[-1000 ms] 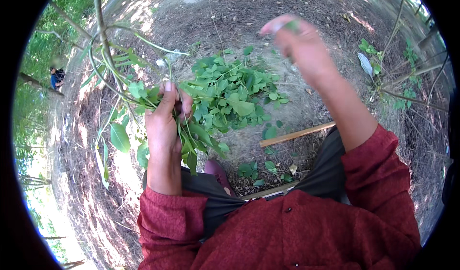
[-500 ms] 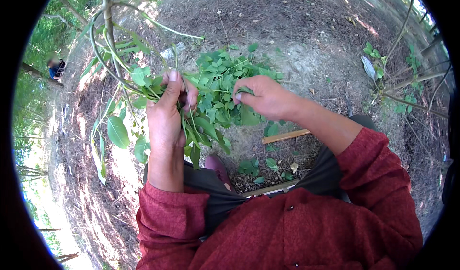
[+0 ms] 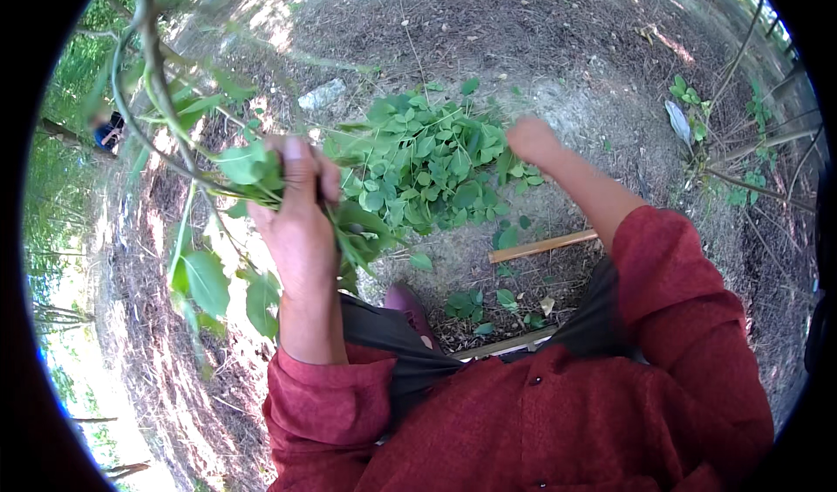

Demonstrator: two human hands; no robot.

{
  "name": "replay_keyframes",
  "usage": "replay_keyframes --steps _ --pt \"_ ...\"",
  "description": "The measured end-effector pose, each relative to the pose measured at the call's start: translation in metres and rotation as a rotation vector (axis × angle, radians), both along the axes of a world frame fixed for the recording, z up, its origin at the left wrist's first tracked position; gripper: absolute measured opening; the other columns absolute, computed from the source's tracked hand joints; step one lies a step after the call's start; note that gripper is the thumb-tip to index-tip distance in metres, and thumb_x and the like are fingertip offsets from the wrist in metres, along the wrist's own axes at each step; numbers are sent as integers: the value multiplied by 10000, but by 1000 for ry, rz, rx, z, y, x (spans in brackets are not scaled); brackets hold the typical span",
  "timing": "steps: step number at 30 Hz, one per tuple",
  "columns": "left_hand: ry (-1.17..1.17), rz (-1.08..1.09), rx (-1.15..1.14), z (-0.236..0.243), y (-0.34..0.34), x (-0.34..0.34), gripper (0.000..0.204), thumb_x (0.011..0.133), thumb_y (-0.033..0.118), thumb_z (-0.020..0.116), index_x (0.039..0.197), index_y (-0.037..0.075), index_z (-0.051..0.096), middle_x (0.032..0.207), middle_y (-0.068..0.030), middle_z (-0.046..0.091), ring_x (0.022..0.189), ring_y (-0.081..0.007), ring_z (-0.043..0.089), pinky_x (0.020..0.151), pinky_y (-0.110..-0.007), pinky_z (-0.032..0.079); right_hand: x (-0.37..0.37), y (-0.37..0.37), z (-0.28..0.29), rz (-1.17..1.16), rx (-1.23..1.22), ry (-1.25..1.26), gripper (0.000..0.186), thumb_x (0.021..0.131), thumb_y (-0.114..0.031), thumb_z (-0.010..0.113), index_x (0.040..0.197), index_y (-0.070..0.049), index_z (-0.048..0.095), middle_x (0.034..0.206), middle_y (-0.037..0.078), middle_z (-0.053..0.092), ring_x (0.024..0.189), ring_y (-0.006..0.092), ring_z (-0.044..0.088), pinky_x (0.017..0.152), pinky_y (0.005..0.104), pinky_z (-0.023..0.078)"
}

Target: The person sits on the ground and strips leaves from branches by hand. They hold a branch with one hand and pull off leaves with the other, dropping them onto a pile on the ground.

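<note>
In my left hand (image 3: 292,191) a bunch of leafy green stems (image 3: 257,174) is gripped between thumb and curled fingers, beside a bare branch (image 3: 157,64) with long leaves hanging from it. A heap of picked green leaves (image 3: 427,152) lies on the ground just beyond and to the right. My right hand (image 3: 536,143) is at the right edge of that heap, fingers curled down; leaves show just under it, but what the fingertips hold is hidden.
A wooden slat (image 3: 540,246) lies before my knees. A pale stone (image 3: 321,95) is behind the heap. Thin branches (image 3: 758,145) and a pale grey object (image 3: 680,121) are at the right. A person in blue (image 3: 108,130) is far left among trees.
My right hand came down from the upper right towards the bunch, then moved out to the heap's right edge. My left hand stayed on the stems; the branch shifted left.
</note>
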State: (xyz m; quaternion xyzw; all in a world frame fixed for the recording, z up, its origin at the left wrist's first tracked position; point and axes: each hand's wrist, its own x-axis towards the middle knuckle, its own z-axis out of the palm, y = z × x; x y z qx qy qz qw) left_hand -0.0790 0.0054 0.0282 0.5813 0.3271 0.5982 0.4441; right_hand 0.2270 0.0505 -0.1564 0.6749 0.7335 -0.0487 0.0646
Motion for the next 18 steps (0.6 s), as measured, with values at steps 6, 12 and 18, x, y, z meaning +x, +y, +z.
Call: replay_keyframes --steps 6,12,18 --pt "119 76 -108 1 12 -2 201 960 195 496 784 99 518 590 2 526 490 -65 395 454 -216 280 -9 6 26 -603 108 1041 350 803 -282 620 1021 -8 623 1037 195 633 982 329 608 809 416 471" --pt "87 -17 -159 -4 20 15 258 974 196 469 741 87 494 607 -8 549 506 -61 403 482 -213 321 -47 9 61 -293 175 978 716 798 -417 677 1332 -10 426 1306 216 461 1144 318 509 980 397 395" --pt "87 -109 -262 -23 14 25 229 969 204 476 769 93 476 643 -57 576 480 -67 391 454 -203 309 -80 -21 175 -28 131 1448 590 840 -319 653 1284 17 457 1237 176 546 1178 253 507 1006 363 390"
